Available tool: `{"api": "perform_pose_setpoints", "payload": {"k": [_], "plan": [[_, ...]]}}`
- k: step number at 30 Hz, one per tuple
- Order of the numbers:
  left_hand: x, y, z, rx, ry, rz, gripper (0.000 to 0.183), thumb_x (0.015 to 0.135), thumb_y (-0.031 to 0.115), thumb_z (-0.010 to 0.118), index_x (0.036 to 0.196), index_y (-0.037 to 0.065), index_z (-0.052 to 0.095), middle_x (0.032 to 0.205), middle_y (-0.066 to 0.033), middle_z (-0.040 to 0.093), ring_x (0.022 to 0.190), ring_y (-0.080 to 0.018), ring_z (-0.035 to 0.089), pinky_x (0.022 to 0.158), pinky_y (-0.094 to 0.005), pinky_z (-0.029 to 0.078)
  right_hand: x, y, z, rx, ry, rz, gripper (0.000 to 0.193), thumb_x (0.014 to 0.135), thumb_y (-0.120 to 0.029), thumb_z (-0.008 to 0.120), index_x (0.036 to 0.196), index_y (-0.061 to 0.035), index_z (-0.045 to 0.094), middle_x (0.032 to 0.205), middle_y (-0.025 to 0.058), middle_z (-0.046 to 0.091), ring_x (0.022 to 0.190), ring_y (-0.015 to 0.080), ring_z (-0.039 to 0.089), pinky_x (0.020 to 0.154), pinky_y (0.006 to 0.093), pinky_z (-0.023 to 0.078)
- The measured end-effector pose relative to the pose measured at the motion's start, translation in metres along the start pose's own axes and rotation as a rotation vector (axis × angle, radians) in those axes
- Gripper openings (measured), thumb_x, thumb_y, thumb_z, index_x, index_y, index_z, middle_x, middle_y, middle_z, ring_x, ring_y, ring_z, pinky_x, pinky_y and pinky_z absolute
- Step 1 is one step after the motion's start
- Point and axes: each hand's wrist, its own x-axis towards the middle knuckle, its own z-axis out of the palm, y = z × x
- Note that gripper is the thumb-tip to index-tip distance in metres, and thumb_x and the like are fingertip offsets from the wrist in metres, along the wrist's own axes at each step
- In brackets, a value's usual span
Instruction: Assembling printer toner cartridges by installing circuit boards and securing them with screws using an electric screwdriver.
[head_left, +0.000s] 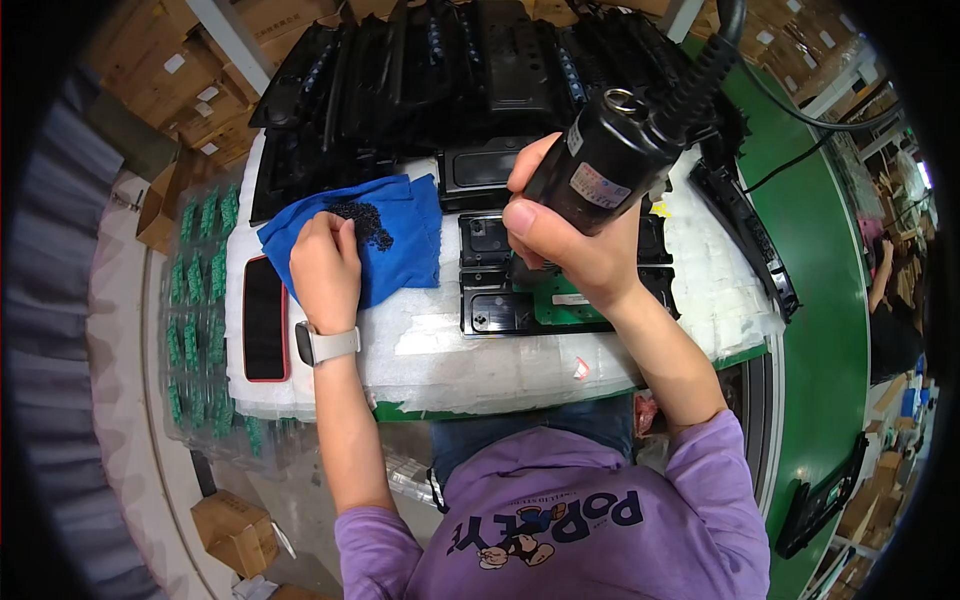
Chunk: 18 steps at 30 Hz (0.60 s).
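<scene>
My right hand [590, 250] is wrapped round a black electric screwdriver [590, 165], with its cord running up from the top end. Its tip points down over a black plastic housing [495, 312] and a green circuit board [565, 308] lying in it; the tip itself is hidden. My left hand [327, 265] has its fingers pinched together at the edge of a heap of tiny black screws [368, 222]. The heap rests on a blue cloth [410, 255]. Whatever the left fingers hold is too small to make out.
Black plastic housings [515, 70] stand in rows at the back. A red-edged phone [265, 320] lies left of the cloth. Beyond it, clear trays [190, 330] hold green boards. A long black part [745, 235] leans at right, beside a green bench [825, 300].
</scene>
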Motion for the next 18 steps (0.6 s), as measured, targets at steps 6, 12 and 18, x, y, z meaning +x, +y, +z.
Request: {"api": "perform_pose_setpoints", "payload": {"k": [6, 12, 18], "plan": [[-0.004, 0.017, 0.009, -0.899, -0.243, -0.35, 0.012, 0.089, 0.008, 0.053, 0.08, 0.0, 0.055, 0.067, 0.001, 0.051, 0.054, -0.0053, 0.042, 0.048, -0.0209, 0.036, 0.0, 0.008, 0.002, 0.026, -0.031, -0.011, 0.019, 0.073, -0.005, 0.067, 0.083, -0.0011, 0.052, 0.059, 0.0022, 0.052, 0.044, 0.0074, 0.048, 0.04, 0.0199, 0.037], [-0.003, 0.045, 0.004, -1.737, -0.541, -0.752, 0.014, 0.09, 0.013, 0.044, 0.079, 0.006, 0.046, 0.069, -0.0004, 0.042, 0.053, -0.0063, 0.033, 0.044, -0.0199, 0.028, 0.003, 0.008, -0.001, 0.026, -0.112, -0.021, 0.019, 0.068, -0.004, 0.07, 0.077, -0.0029, 0.054, 0.061, 0.0, 0.052, 0.046, 0.0048, 0.047, 0.043, 0.0192, 0.037], [-0.003, 0.079, -0.004, -1.636, -0.631, -0.907, 0.025, 0.091, 0.016, 0.041, 0.068, 0.009, 0.036, 0.06, 0.0034, 0.032, 0.047, -0.0049, 0.028, 0.04, -0.0191, 0.023, -0.002, 0.01, -0.005, -0.032, -0.202, -0.097, 0.021, 0.065, -0.002, 0.071, 0.079, -0.0041, 0.055, 0.074, 0.0006, 0.054, 0.064, 0.0063, 0.051, 0.058, 0.0202, 0.04]]}}
